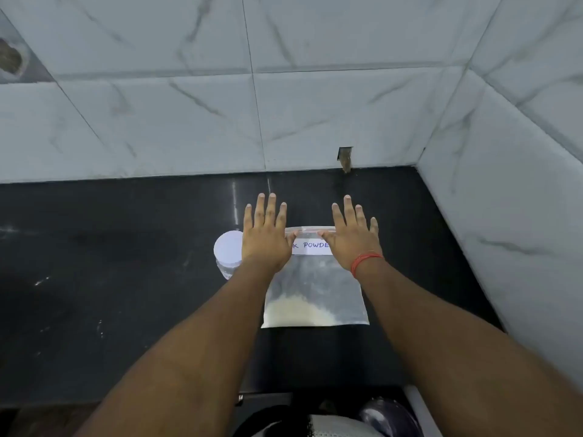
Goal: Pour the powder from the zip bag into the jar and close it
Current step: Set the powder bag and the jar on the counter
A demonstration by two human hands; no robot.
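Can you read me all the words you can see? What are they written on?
"K POWDE": handwritten in blue on the white label strip across the zip bag. The left hand hides the start of the writing and the right hand hides its end, so the full words cannot be read.
No writing shows on the jar or its white lid.

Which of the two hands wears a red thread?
The right hand: a red thread band circles its wrist. The left hand has a bare wrist.
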